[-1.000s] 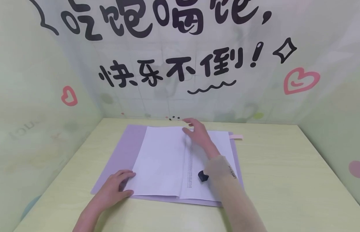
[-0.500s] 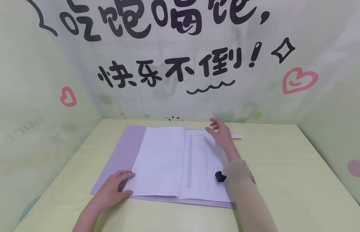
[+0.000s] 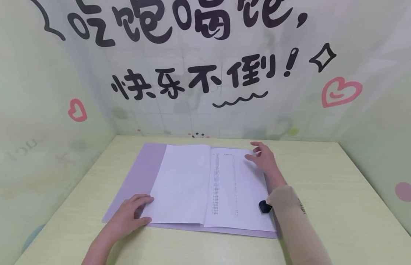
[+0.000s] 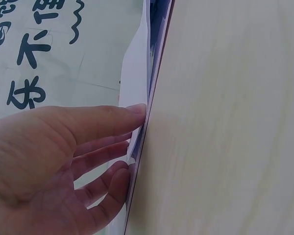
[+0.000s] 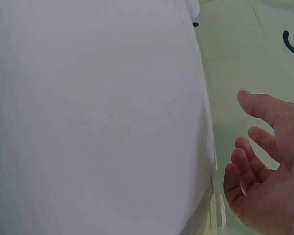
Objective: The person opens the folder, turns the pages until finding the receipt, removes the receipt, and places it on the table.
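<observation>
A folder with a purple cover [image 3: 139,173] lies spread on the table, its white pages turned open. The left page [image 3: 180,184] is blank; the right page [image 3: 243,184] carries columns of small print. My left hand [image 3: 127,215] rests on the lower left edge of the left page, thumb and fingers apart. In the left wrist view, the thumb [image 4: 132,115] touches the paper's edge beside the purple cover. My right hand [image 3: 265,160] is over the upper right corner of the right page, fingers loosely bent and nothing in them. In the right wrist view those fingers [image 5: 242,161] are apart from the paper.
A small black object [image 3: 265,207] shows at the right sleeve's cuff [image 3: 285,197], over the right page. The pale wooden table [image 3: 331,206] extends to both sides. Behind it stands a wall [image 3: 179,117] with large black lettering.
My right hand has moved right, from the middle fold to the right page's outer corner, uncovering the printed columns. My left hand has stayed in place.
</observation>
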`<state>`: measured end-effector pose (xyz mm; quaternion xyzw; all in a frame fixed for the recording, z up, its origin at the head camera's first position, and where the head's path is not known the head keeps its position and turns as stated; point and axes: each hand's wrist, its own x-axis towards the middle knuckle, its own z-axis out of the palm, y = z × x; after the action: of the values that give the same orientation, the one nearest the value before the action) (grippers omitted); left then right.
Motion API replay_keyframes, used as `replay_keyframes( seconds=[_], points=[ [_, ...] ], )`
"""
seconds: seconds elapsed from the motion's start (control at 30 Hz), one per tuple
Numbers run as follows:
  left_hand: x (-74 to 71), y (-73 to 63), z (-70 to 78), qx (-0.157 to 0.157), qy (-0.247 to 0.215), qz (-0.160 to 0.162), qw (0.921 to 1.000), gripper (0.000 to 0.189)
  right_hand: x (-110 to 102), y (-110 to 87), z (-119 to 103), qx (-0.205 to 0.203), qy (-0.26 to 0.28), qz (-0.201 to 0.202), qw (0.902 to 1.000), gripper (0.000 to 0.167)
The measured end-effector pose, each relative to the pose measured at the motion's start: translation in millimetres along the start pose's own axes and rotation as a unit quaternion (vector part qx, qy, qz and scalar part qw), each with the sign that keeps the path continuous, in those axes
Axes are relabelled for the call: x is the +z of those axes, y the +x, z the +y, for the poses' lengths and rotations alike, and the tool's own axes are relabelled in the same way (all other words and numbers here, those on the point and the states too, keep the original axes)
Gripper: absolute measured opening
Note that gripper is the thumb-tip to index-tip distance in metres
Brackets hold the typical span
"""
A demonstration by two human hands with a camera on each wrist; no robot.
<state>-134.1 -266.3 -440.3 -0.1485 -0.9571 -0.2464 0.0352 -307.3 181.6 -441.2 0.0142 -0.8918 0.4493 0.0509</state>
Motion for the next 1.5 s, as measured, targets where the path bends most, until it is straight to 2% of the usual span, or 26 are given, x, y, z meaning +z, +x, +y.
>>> replay_keyframes(
  seconds=[0.17, 0.37, 0.7, 1.0, 1.2, 1.5],
  points=[
    [0.3, 0.6, 0.2, -0.003, -0.001, -0.002, 1.0, 0.054, -12, 1.0, 14, 0.011, -0.016, -0.024, 0.9995, 0.063],
    [0.8, 0.7, 0.3, -0.001, -0.001, -0.001, 1.0, 0.054, -26, -3.1, 20, 0.022, -0.034, -0.08, 0.9959, 0.067],
    [1.9, 0.7, -1.0, 0.008, 0.0, 0.002, 1.0, 0.054, -44, -1.8, 35, -0.041, -0.081, -0.154, 0.9839, 0.067],
    [1.7, 1.2, -2.1, 0.012, 0.001, 0.002, 0.9999, 0.054, -48, 0.1, 35, -0.042, -0.084, -0.194, 0.9765, 0.072],
    [0.4, 2.4, -1.6, 0.013, 0.003, 0.003, 0.9999, 0.054, -51, 1.1, 37, -0.023, -0.076, -0.207, 0.9751, 0.076],
    [0.6, 2.6, -2.2, 0.006, 0.004, -0.006, 1.0, 0.055, -47, 3.2, 42, -0.067, -0.078, -0.187, 0.977, 0.075]
  ],
)
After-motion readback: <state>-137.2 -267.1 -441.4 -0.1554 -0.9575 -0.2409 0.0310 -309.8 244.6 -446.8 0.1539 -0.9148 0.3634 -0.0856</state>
